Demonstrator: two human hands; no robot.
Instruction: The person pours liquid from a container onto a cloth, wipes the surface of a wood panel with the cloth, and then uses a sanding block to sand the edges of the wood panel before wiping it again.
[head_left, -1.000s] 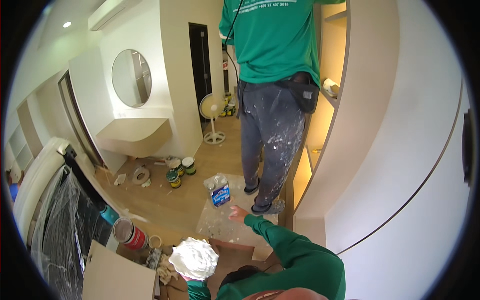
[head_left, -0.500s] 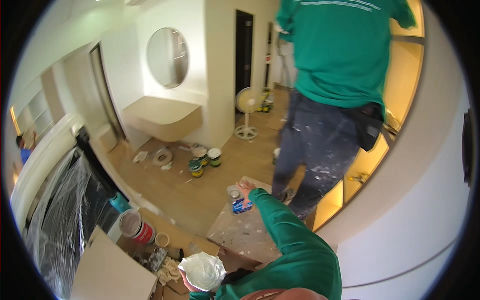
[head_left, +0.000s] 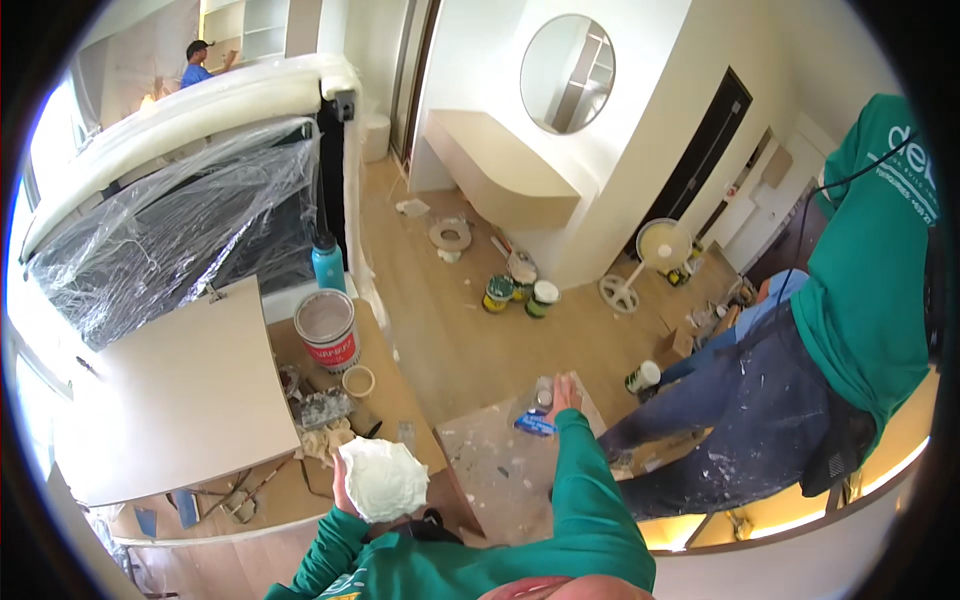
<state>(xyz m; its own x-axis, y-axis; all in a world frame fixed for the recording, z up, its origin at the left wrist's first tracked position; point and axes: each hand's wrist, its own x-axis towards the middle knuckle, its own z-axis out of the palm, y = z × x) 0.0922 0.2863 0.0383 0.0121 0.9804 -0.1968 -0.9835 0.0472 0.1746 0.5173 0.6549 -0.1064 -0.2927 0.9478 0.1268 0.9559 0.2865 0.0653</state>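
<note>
My left hand [head_left: 342, 487] is closed around the side of a ragged-edged mass of white putty [head_left: 385, 480], held close in front of me. Any container beneath the putty is hidden. My right arm reaches forward, and my right hand [head_left: 566, 393] grips the right side of a small tin with a blue label [head_left: 534, 420]. A round grey top shows on this tin. It stands on a paint-spattered board [head_left: 500, 465]. Part of my right fingers' hold is too small to make out clearly.
A co-worker in a green shirt [head_left: 870, 260] stands close on the right. On the wooden surface at left are a large paint bucket [head_left: 328, 335], a teal bottle [head_left: 328, 268] and a pale panel [head_left: 180, 400]. Paint cans [head_left: 541, 300] and a fan [head_left: 663, 247] stand on the floor.
My view has swung left, bringing the wooden surface and panel further into view. My right hand stays at the tin, and my left still holds the putty.
</note>
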